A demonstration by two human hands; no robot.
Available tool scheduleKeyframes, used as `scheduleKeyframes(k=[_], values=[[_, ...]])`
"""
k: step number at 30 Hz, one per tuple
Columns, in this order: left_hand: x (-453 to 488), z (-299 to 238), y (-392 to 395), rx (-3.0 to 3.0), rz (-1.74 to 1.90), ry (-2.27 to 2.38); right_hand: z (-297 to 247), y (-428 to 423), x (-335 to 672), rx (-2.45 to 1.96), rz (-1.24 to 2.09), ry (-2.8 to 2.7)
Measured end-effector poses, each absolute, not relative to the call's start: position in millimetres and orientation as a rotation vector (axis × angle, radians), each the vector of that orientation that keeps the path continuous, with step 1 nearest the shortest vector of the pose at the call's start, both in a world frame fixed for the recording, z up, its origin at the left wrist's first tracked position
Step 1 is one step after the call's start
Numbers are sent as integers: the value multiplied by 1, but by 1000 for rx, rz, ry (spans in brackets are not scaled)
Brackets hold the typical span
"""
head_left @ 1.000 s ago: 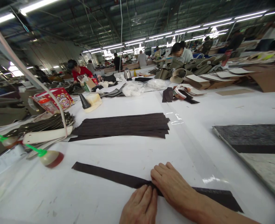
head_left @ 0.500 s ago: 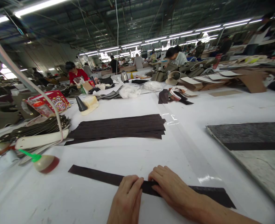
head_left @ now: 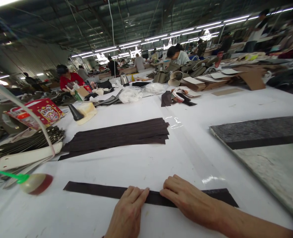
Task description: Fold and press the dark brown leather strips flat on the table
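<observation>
A long dark brown strip (head_left: 94,189), leather-like, lies flat across the white table in front of me. My left hand (head_left: 126,211) is closed on its middle, fingers pressed together along the upper edge. A short way to the right, my right hand (head_left: 183,196) grips the same strip with curled fingers, its forearm crossing over the strip. Between the two hands a bare stretch of strip shows. My fingertips are partly hidden, and so is the strip's underside. Beyond lies a stack of similar dark strips (head_left: 119,135), loosely fanned at both ends.
A squeeze bottle (head_left: 38,183) with a green nozzle lies at left, near a pile of straps (head_left: 34,140) and a pale curved tube (head_left: 34,114). At right, a board (head_left: 270,175) carries rows of dark strips. Plastic bags, scraps and co-workers are farther back.
The view has shifted a little to the right. My hands are slightly farther apart along the strip, and the strip between them looks flatter.
</observation>
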State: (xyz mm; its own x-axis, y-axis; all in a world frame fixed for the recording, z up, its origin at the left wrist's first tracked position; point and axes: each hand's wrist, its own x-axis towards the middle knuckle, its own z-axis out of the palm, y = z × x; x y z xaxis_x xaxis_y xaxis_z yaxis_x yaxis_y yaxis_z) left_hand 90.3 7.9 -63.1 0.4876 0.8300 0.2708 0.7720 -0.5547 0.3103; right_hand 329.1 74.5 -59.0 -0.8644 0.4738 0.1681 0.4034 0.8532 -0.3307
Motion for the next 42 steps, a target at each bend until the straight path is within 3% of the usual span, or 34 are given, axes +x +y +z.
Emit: scheduleKeyframes(k=[8,17,27,42], values=[[90,-65,6,2573,562,1376,-59,72,330,-555,181,-2832],[90,-67,5,2690,477,1393,-54,70,334,-543,135,-2861],[99,-64,5,2890,83,1482,-51,67,352,-549,4,-2875],[105,-65,7,3040,-45,1484,-41,60,395,-561,-15,-2913]])
